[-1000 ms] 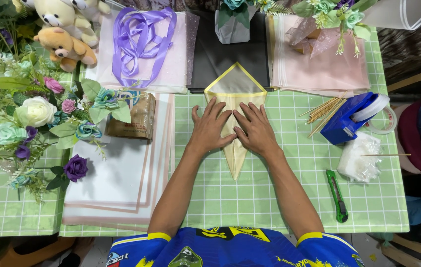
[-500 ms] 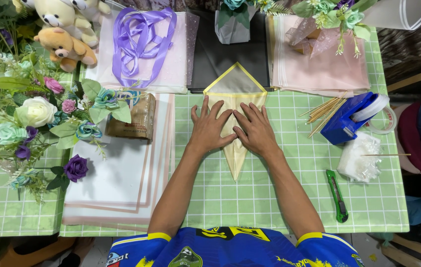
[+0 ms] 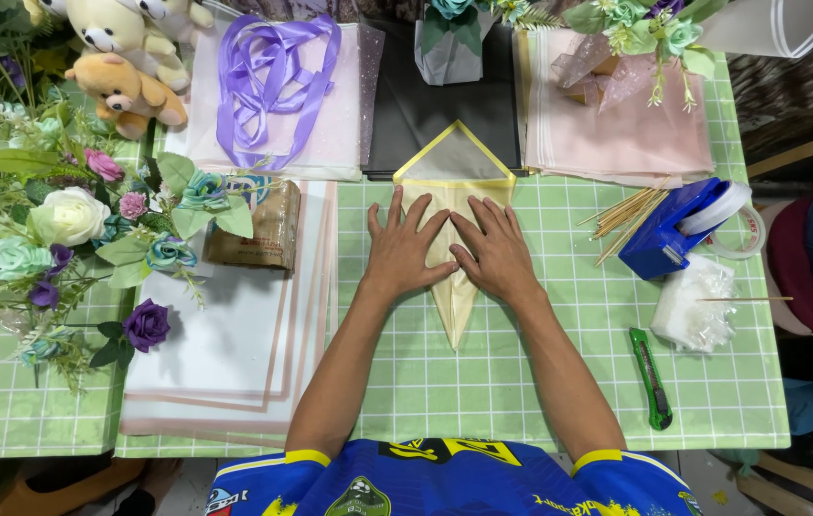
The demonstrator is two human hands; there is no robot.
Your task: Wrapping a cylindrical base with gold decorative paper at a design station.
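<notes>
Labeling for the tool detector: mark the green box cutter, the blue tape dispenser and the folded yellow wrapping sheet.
green box cutter (image 3: 651, 376), head view, middle of its handle.
blue tape dispenser (image 3: 666, 236), head view, its blue body.
folded yellow wrapping sheet (image 3: 454, 304), head view, lower pointed part below the hands.

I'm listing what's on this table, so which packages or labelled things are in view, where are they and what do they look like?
Brown wrapped packet: left of the left hand, rectangular, clear film, printed label.
Tape dispenser: right of the right hand, blue, white roll with printing.
Clear bag: below the dispenser, crumpled.
No screens or signs.
</notes>
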